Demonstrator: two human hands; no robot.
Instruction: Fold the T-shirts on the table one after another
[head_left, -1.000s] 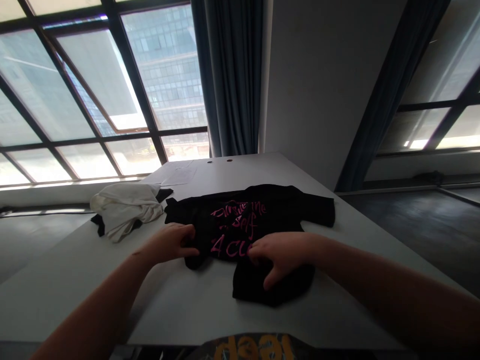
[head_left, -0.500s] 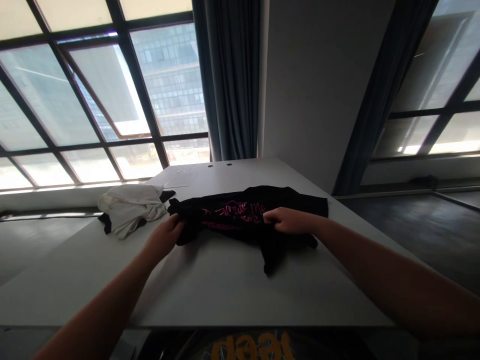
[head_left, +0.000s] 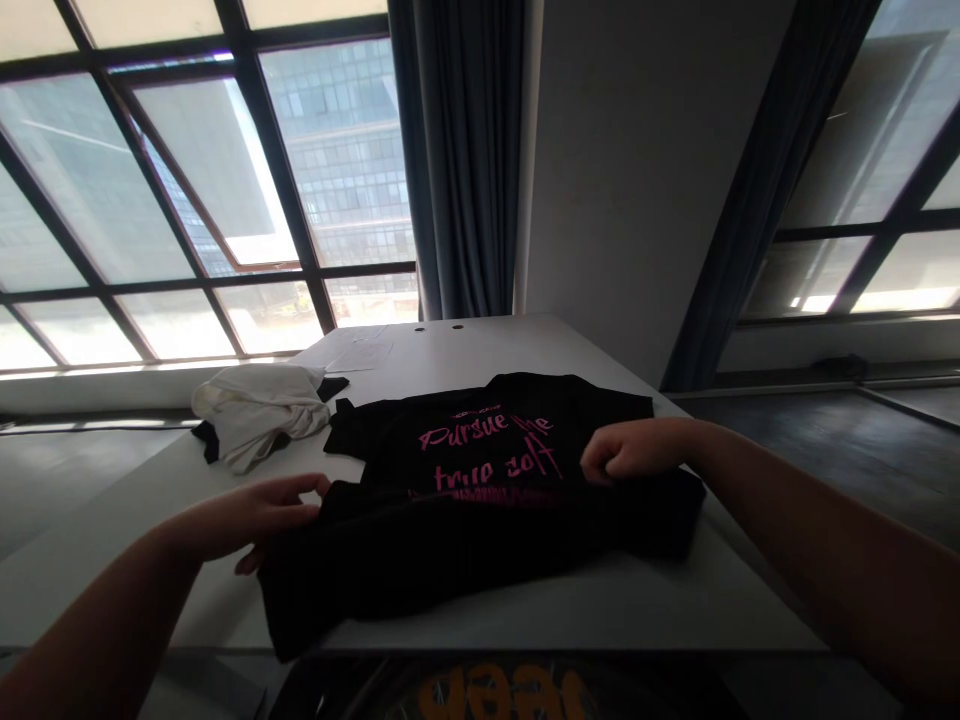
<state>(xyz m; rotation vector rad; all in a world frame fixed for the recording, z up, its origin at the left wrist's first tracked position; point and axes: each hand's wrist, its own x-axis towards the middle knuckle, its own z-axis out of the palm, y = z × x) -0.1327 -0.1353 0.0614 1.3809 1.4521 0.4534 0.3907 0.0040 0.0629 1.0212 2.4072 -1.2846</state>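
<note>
A black T-shirt [head_left: 450,540] with pink lettering lies spread over the white table [head_left: 420,625], its lower part folded or bunched toward the near edge. My left hand [head_left: 281,515] pinches the shirt's left side between thumb and fingers. Closed in a fist, my right hand [head_left: 637,450] grips the cloth at the right of the lettering. The lowest line of print is partly hidden by a fold.
A crumpled white garment with black parts [head_left: 259,410] lies at the table's left. Sheets of paper [head_left: 364,353] rest farther back, near two round holes. Beyond stand windows, a dark blue curtain [head_left: 469,160] and a wall column.
The bunched black shirt has been opened out toward the near edge, showing more lettering. My left hand has moved left and nearer; my right hand has shifted right.
</note>
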